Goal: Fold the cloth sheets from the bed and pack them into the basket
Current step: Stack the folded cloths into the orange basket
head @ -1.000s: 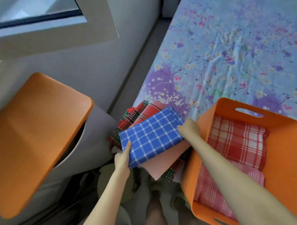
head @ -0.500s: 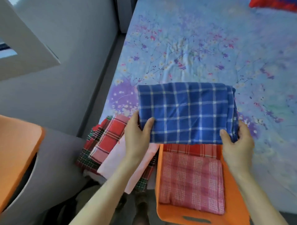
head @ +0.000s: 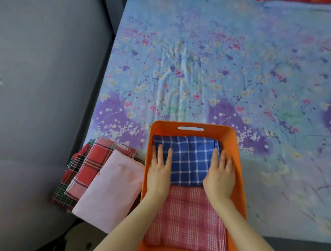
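An orange basket (head: 232, 141) sits on the bed at the near edge. A folded blue checked cloth (head: 189, 159) lies in its far half, on top of a pink checked cloth (head: 186, 220) that fills the near half. My left hand (head: 159, 172) rests flat on the blue cloth's left side with straight fingers. My right hand (head: 221, 173) lies flat on its right side. Left of the basket is a stack of folded cloths: a plain pink one (head: 111, 189) on top, a red plaid one (head: 93, 163) beneath, and a green-red plaid one (head: 61, 197) lowest.
The bed (head: 197, 71) wears a blue floral sheet and stretches away beyond the basket. A grey wall (head: 44, 80) runs along the bed's left side with a narrow gap. A red cloth edge (head: 293, 1) shows at the top right.
I lifted the blue checked cloth off the stack, carried it over the basket and laid it inside. Both hands went from gripping its edges to lying flat on it.
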The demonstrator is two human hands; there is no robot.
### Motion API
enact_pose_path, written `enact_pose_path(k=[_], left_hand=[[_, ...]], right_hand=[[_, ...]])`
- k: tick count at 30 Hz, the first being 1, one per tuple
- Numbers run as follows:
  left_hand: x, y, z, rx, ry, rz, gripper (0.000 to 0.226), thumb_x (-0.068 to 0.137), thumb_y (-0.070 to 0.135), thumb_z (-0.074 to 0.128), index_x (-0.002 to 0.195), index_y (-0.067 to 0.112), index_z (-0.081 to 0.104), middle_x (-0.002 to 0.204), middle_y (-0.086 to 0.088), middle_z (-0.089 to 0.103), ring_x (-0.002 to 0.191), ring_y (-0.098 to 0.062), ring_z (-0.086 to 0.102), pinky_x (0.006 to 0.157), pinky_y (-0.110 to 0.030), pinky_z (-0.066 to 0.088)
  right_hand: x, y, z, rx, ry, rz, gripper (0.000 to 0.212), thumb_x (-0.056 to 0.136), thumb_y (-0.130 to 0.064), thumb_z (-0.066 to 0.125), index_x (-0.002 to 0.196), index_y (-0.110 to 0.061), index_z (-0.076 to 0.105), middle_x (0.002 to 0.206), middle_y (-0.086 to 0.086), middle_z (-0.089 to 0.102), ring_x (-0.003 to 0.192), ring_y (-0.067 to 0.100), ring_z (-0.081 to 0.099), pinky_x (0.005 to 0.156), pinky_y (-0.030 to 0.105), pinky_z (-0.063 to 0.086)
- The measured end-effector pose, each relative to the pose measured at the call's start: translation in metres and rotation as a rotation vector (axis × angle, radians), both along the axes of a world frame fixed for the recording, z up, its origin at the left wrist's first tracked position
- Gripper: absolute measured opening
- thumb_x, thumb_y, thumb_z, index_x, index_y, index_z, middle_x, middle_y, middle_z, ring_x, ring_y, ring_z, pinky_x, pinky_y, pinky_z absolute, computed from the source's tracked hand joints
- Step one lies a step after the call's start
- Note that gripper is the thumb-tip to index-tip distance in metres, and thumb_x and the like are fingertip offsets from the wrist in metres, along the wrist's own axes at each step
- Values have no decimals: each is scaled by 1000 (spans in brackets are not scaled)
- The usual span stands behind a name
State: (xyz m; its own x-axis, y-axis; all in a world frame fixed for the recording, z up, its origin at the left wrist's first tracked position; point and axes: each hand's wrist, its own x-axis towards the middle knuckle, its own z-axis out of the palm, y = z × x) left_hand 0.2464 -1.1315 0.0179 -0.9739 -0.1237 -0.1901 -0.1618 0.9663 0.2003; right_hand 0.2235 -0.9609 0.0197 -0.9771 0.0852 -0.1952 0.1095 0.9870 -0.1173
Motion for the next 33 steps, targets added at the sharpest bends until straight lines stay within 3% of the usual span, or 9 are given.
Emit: enact_pose_path(k=[2,4,9,17,19,22,24,28,33], left_hand=[[4,2,-16,-77,-3,-109,74,75,23,75,141,16,41,149,-19,31,137,-39,31,110,-52,31],[4,2,-33,-156,-69,-151,59,92,46,44,144,23,26,153,-13,15,144,-34,7,117,-49,-3],[-35,-8,-59,-66,-317,-186,66,80,51,-19,143,31,-16,157,-8,-15,137,-26,-32,108,-42,-29],[-74,-20,-32,149,-619,-215,55,102,40,22,152,25,4,159,-9,-6,145,-31,-7,118,-43,-4],[-70,-31,8,505,-495,-60,47,102,33,30,147,18,29,153,-7,29,140,-23,26,113,-31,22],[-39,-61,73,1071,-213,184,32,101,25,40,129,20,54,127,9,58,117,-1,51,95,-13,38],[-13,-101,89,1209,-37,362,24,99,20,45,115,19,62,109,9,68,103,1,61,92,-14,45],[44,-187,44,870,121,988,15,92,21,52,101,17,64,93,-2,69,88,-20,64,83,-38,52],[144,-225,-18,683,-51,1394,41,85,43,62,108,10,54,103,-6,59,97,-27,57,85,-38,46]], right_hand=[[-4,-1,-6,36,44,191,64,75,-9,51,139,-12,47,141,25,44,129,45,41,106,55,27],[-10,0,-17,64,-64,303,48,96,-33,29,136,-19,50,141,20,45,131,41,41,107,59,24],[-22,7,-49,82,-312,248,70,92,-57,-10,144,-28,27,153,11,29,141,32,26,108,59,25],[-34,-13,-34,249,-473,222,65,98,-51,25,151,-27,-4,158,13,-11,145,34,-10,113,61,3],[-37,-30,-7,193,-432,159,60,99,-42,35,151,-24,13,158,12,9,146,31,8,114,58,7],[-23,-67,32,-304,-12,59,42,97,-20,47,138,-8,45,142,10,46,134,25,39,113,41,28],[-6,-110,60,-613,251,169,30,95,-10,49,123,-3,58,122,3,59,119,18,51,103,23,36],[24,-200,69,-838,-8,506,38,88,-9,38,119,-5,59,117,3,59,113,13,51,101,17,36],[5,-269,-6,-321,-504,378,64,86,-6,47,145,-3,22,146,17,32,135,32,31,110,36,26]])
